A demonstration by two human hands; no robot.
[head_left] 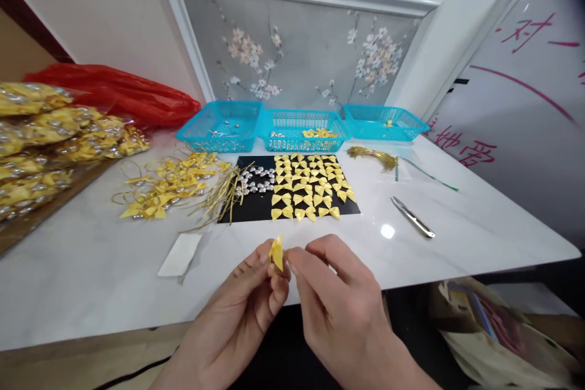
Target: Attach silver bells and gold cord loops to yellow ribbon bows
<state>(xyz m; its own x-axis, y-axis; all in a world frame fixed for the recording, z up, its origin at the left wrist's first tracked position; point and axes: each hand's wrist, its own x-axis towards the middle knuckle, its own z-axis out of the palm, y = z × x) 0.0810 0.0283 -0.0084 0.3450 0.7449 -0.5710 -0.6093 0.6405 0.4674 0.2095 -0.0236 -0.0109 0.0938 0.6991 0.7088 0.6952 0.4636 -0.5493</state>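
Yellow bow (276,252) in play, over the front of the white table (114,274), nearer than the black mat (242,212)! Right hand (340,292) comes in at the bow's right side, though whether its fingertips have closed can't be told; left hand (240,301) pinches the bow firmly at its fingertips.

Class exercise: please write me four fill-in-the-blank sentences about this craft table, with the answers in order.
1. The left hand pinches a shiny ribbon bow coloured ____, with the right hand close beside it.
2. Small yellow bows lie in rows on a flat rectangular mat coloured ____.
3. Beyond the mat stand ____ light-blue plastic baskets.
4. The slim metal tool lies to the ____ of the mat.

Missing words: yellow; black; three; right.
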